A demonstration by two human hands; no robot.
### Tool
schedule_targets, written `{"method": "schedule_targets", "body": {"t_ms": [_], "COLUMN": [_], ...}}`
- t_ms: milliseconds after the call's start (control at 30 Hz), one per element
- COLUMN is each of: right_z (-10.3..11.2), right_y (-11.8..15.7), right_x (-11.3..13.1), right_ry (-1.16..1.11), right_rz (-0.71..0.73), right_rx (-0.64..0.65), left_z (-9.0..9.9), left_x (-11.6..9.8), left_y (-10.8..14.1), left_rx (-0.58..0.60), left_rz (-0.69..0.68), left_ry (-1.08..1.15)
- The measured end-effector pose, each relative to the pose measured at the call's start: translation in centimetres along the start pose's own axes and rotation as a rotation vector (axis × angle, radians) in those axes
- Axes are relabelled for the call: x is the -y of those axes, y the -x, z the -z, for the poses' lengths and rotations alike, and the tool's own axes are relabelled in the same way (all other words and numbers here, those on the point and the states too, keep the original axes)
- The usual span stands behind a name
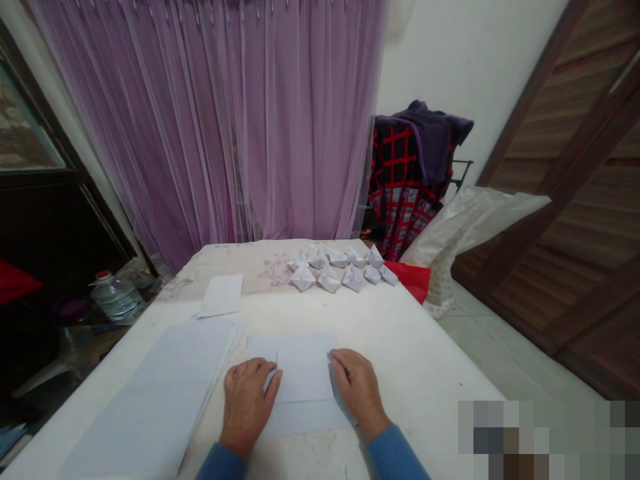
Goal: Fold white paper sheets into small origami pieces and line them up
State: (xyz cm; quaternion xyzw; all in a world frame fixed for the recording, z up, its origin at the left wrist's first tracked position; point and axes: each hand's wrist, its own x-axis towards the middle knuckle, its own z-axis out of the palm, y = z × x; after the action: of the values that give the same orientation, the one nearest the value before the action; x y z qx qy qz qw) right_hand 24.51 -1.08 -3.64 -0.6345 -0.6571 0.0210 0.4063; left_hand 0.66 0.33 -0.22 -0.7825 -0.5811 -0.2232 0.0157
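Note:
A white sheet of paper (305, 380) lies on the table in front of me, with a crease or edge running across its lower part. My left hand (249, 399) is at its left side, the thumb and forefinger closed around a lifted edge. On the opposite side my right hand (361, 388) pinches the right edge, fingers curled in. Several folded white paper pieces (329, 279) with pointed tops stand in two rows at the far right of the table.
Left of my hands lies a stack of large white sheets (150, 393), with a smaller paper (221, 295) beyond it. The white-covered table (425, 373) ends before a purple curtain (310, 120). A red bag (413, 279) hangs by its right edge; a water bottle (117, 300) stands at left.

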Motion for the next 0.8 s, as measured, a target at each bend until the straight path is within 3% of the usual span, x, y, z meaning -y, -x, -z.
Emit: {"method": "schedule_targets", "body": {"t_ms": [333,600,800], "right_z": [0.34,0.65,0.97], "right_y": [0.08,-0.05,0.27], "right_x": [0.21,0.25,0.96], "right_ry": [0.020,0.005,0.121], "right_rz": [0.062,0.075,0.109], "right_rx": [0.012,0.045,0.104], "left_z": [-0.10,-0.29,-0.62], "left_x": [0.19,0.09,0.06], "left_y": [0.07,0.13,0.39], "left_rx": [-0.061,-0.046,-0.002], "left_rz": [-0.034,0.007,-0.051], "left_ry": [0.089,0.081,0.040]}}
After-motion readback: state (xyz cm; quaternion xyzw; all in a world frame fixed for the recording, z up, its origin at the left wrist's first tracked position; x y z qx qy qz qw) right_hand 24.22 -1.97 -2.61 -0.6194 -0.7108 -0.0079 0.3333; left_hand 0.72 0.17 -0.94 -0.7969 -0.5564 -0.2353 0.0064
